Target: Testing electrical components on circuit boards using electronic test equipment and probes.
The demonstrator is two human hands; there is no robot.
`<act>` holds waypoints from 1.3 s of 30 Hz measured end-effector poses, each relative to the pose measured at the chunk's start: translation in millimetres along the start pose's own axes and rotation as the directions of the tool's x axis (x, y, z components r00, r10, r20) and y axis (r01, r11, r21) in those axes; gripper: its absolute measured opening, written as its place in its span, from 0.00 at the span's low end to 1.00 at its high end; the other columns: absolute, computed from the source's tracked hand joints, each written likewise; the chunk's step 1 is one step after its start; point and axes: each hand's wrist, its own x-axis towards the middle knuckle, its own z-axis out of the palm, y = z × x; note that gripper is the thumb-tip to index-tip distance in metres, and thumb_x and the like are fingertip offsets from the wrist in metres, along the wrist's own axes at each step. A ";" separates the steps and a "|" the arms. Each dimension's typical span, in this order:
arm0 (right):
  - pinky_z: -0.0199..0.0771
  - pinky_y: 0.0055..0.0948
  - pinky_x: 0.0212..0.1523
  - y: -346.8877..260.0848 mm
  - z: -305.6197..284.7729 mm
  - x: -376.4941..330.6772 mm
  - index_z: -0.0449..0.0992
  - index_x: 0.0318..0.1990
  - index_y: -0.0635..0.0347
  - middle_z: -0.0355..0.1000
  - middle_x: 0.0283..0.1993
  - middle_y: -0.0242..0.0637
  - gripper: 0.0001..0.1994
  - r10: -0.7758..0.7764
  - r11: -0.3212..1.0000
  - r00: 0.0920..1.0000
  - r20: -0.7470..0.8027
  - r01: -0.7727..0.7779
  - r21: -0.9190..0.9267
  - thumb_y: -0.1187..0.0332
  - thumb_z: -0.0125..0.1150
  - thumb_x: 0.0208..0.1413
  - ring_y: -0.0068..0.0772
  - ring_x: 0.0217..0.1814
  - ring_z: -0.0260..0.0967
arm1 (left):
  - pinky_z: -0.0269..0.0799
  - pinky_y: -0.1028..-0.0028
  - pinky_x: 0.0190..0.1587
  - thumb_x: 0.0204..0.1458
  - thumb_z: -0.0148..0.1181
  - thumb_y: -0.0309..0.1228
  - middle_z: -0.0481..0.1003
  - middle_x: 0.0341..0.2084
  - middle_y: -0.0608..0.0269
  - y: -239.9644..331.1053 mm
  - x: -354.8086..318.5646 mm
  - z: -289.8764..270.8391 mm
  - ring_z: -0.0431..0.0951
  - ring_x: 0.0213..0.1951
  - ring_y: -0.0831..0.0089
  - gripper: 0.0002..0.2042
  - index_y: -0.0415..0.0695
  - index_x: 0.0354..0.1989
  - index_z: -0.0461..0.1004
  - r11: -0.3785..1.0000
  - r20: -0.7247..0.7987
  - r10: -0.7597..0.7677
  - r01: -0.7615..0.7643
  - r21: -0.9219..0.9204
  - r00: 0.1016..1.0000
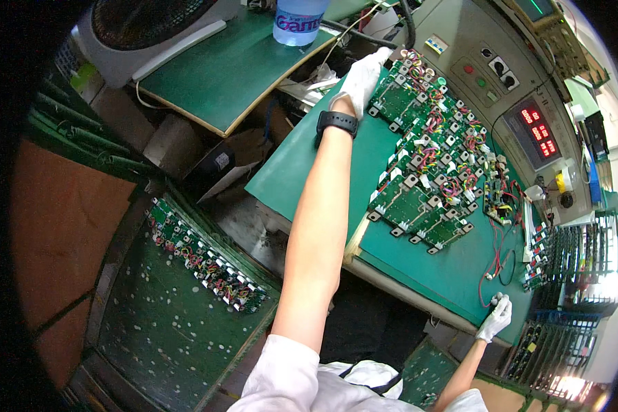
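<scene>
The gloved left hand (pixel 361 77), upper centre, lay with fingers flat and together on the topmost circuit board (pixel 397 96). The gloved right hand (pixel 496 317), lower right, was curled around a red wire (pixel 493 264).

White gloves on the left hand (pixel 360 79) and the right hand (pixel 496 317), with a black watch band (pixel 337 121) at the left wrist. Green mat over the table (pixel 302 172), green circuit boards (pixel 426 158) on it speckled with white connectors and red, yellow and green wires, and a second row of green circuit boards (pixel 206 261) on a dark green tray flecked with pale spots. Grey control panel (pixel 501 89) with red glowing digits, red and green buttons; clear bottle (pixel 296 20) with a blue label.
</scene>
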 end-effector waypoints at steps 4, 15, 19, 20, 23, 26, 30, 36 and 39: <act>0.74 0.25 0.40 5.2 -2.4 1.0 0.81 0.43 0.70 0.80 0.37 0.36 0.16 0.039 0.997 0.999 -0.026 -0.037 0.068 0.62 0.54 0.73 0.21 0.34 0.72 | 0.66 0.68 0.62 0.67 0.51 0.47 0.78 0.57 0.54 30.3 -13.3 19.5 0.75 0.57 0.63 0.26 0.37 0.61 0.75 0.983 0.119 -0.178 0.183 -0.030 0.977; 0.75 0.25 0.39 7.3 -2.3 -0.1 0.81 0.42 0.68 0.81 0.36 0.36 0.14 0.005 0.999 0.999 0.033 -0.006 0.051 0.65 0.55 0.72 0.23 0.33 0.75 | 0.60 0.73 0.66 0.71 0.42 0.38 0.76 0.58 0.64 52.0 -23.0 10.1 0.71 0.59 0.73 0.21 0.42 0.64 0.74 0.958 0.125 -0.281 0.270 0.102 0.951; 0.76 0.25 0.42 2.5 -0.5 -4.8 0.82 0.43 0.69 0.80 0.36 0.35 0.15 0.020 0.990 1.000 0.013 -0.021 0.137 0.64 0.54 0.72 0.22 0.36 0.76 | 0.67 0.69 0.59 0.70 0.42 0.42 0.80 0.52 0.57 33.7 -20.3 4.7 0.75 0.53 0.69 0.23 0.37 0.61 0.74 0.978 0.137 -0.081 0.053 0.199 0.987; 0.76 0.25 0.42 2.2 -1.2 -5.9 0.82 0.43 0.69 0.80 0.36 0.35 0.15 0.030 0.989 0.999 0.012 -0.032 0.142 0.64 0.54 0.72 0.22 0.36 0.76 | 0.66 0.70 0.62 0.71 0.40 0.40 0.79 0.55 0.56 29.1 -21.8 3.1 0.75 0.56 0.68 0.23 0.38 0.63 0.73 0.968 0.100 -0.097 0.070 0.240 0.990; 0.79 0.28 0.40 2.3 -7.5 -4.3 0.81 0.43 0.70 0.81 0.39 0.40 0.14 -0.029 0.997 0.999 0.030 0.027 0.076 0.66 0.54 0.72 0.27 0.36 0.78 | 0.66 0.70 0.63 0.71 0.40 0.40 0.78 0.57 0.55 30.2 -21.9 12.5 0.74 0.58 0.68 0.24 0.38 0.65 0.72 0.971 0.122 -0.141 0.113 0.213 0.982; 0.80 0.28 0.39 0.4 -4.7 -5.3 0.81 0.43 0.70 0.81 0.38 0.40 0.13 -0.039 0.995 0.998 0.039 0.036 0.097 0.67 0.55 0.71 0.27 0.35 0.78 | 0.66 0.69 0.63 0.71 0.40 0.39 0.77 0.59 0.54 22.5 -16.3 0.5 0.75 0.59 0.65 0.23 0.38 0.64 0.72 0.970 0.169 -0.058 0.015 0.243 0.984; 0.79 0.28 0.39 -2.1 -4.6 -4.6 0.81 0.43 0.70 0.81 0.38 0.40 0.13 -0.053 0.994 0.998 0.033 0.049 0.092 0.68 0.55 0.71 0.27 0.35 0.78 | 0.64 0.69 0.66 0.71 0.40 0.37 0.76 0.61 0.52 24.1 -17.3 6.5 0.74 0.62 0.60 0.22 0.38 0.64 0.72 0.947 0.167 0.003 -0.057 0.317 0.986; 0.79 0.28 0.40 8.8 -1.2 -3.0 0.81 0.42 0.70 0.81 0.39 0.39 0.13 -0.047 0.993 0.998 0.031 0.044 0.109 0.67 0.55 0.71 0.26 0.35 0.78 | 0.65 0.68 0.65 0.70 0.43 0.38 0.78 0.58 0.55 48.9 -25.6 12.0 0.75 0.61 0.64 0.21 0.39 0.62 0.74 0.961 0.064 -0.039 0.020 0.275 0.997; 0.77 0.26 0.41 15.6 -8.1 -3.1 0.82 0.43 0.70 0.81 0.38 0.37 0.15 0.006 0.995 1.000 0.006 -0.006 0.101 0.65 0.54 0.72 0.24 0.35 0.76 | 0.59 0.61 0.71 0.67 0.53 0.38 0.71 0.65 0.57 77.7 -28.2 17.3 0.69 0.67 0.64 0.24 0.44 0.69 0.67 0.944 0.026 -0.325 0.326 -0.047 0.945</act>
